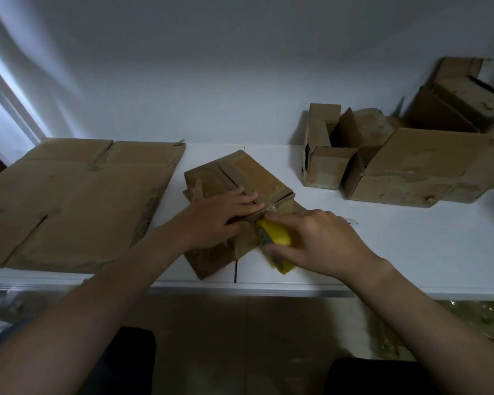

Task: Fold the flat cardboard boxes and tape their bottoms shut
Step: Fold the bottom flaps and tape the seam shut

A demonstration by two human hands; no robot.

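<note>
Box (237, 178): sitting near the middle of the table (411, 246), turned at an angle to the front edge, flaps folded shut on top, one lower flap spreading out flat toward the front edge.

Left hand (220, 215): lying flat across the closed flaps, pressing them down, fingers straight and close together, tips reaching the box's near right edge, thumb spreading out toward the rear. Gripping nothing.

Right hand (320, 240): curling round a yellow dispenser (277, 238), fingers wrapping over its top, holding it against the box's near right side, just beside the left fingertips. Blurring at the dispenser's lower end, so no telling its details. A glossy bit of tape (271, 208) showing at the box edge between the two hands.

Sheet (77, 195): lying flat and unfolded on the table's left part, reaching from the wall (211, 81) to the front edge, just beside the box.

Boxes (411, 166): standing on the right, well apart from the one being worked, flaps sticking up, a small one touching a bigger one, another resting tilted behind them against the wall.
</note>
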